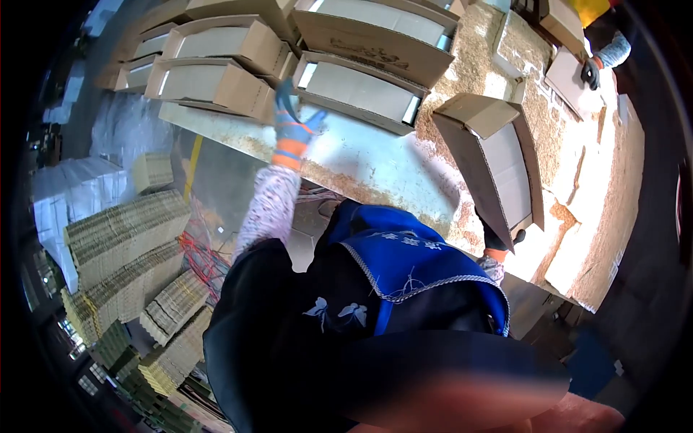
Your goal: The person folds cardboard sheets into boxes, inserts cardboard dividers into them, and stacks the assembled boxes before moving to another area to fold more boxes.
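My left hand, in a blue glove with an orange cuff, reaches over the pale worktable with its fingers spread. Nothing is in it. Close beyond its fingertips stands an open cardboard box with a grey inner panel, and another open box is just to the left. On the right side, my right hand grips the near end of a tilted open cardboard box. Most of that hand is hidden behind the box; its dark glove and orange cuff show.
Several open boxes stand in rows at the back left. Bundled flat cardboard is stacked on the floor at left, beside red strapping. At the upper right, another person's gloved hand touches a cardboard piece.
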The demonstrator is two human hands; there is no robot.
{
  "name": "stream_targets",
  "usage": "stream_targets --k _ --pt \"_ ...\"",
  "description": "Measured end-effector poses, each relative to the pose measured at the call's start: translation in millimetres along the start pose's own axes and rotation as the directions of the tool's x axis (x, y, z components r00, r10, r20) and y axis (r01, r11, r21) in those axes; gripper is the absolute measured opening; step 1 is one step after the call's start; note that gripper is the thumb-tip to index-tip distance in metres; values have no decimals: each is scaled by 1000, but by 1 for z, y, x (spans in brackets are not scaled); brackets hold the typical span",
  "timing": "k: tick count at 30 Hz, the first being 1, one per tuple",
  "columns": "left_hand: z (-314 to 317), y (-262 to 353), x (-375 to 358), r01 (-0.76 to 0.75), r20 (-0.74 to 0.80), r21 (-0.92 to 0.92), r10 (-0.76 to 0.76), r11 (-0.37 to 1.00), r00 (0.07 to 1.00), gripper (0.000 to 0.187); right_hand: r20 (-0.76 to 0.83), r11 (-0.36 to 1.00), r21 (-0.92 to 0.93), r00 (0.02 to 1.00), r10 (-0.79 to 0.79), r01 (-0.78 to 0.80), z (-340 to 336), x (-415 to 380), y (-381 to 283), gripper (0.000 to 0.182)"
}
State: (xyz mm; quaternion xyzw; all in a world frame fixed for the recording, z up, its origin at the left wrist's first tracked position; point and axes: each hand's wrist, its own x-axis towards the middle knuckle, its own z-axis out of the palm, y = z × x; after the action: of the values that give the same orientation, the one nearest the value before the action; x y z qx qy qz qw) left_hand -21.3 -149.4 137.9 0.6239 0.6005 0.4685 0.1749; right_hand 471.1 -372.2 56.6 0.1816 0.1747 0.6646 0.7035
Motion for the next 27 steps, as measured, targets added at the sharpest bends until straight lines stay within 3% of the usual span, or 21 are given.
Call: stream_targets --k 1,2,3,4,6,11,12,14,16,18,20,21,22,24,25,26,27 --pt "-11 -21 10 12 42 89 -16 996 999 90 -61 958 -277 994 -91 70 0 7 0 91" --pt "-16 -46 20 22 81 179 -36 984 996 94 -101 895 -438 984 -147 88 -2 15 -2 90" --pt "-13 -74 27 42 182 54 -52 998 982 92 -121 868 -488 978 -171 91 -7 20 -6 90" --pt "-9 -87 34 49 171 54 -58 997 984 92 -142 844 -529 971 -192 90 -13 25 -14 89" --pt "-1 -104 42 31 425 89 -66 996 903 87 -183 802 -591 954 -239 87 -29 31 -34 88" --pt "6 -101 60 -4 428 139 -57 990 902 81 -306 763 -643 891 -335 66 -88 45 -108 85" --pt "8 -101 60 4 424 136 -62 991 903 81 -280 604 -796 901 -330 -27 -77 65 -76 79" --pt "11 -101 62 -7 410 183 -70 983 909 86 -308 614 -770 944 -120 -173 -35 109 37 79" --pt "13 -104 64 -68 388 206 -18 976 921 92 -295 547 -808 954 -52 -220 -33 144 74 77" --pt "12 -95 65 62 442 193 -144 979 885 98 -325 519 -803 945 31 -293 -37 176 115 70" --pt "12 -87 58 45 367 312 -164 949 916 103 -347 224 -911 937 45 -348 -43 201 150 63" --pt "25 -104 56 42 384 464 -243 885 891 104 -372 43 -927 928 26 -373 -52 211 163 60" --pt "36 -118 55 31 387 603 -326 797 863 106 -274 -133 -957 956 106 -260 -44 214 201 57" --pt "29 -96 49 49 293 609 -282 792 914 106 -323 82 -943 946 19 -323 -39 221 230 59" --pt "26 -89 49 63 199 611 -230 789 953 106 -317 81 -945 948 18 -318 -39 222 233 59" --pt "29 -93 51 56 201 607 -222 793 954 106 -352 191 -917 936 32 -351 -38 223 234 59" --pt "32 -100 54 277 264 450 -423 849 867 106 -381 299 -876 923 50 -378 -37 224 235 59"
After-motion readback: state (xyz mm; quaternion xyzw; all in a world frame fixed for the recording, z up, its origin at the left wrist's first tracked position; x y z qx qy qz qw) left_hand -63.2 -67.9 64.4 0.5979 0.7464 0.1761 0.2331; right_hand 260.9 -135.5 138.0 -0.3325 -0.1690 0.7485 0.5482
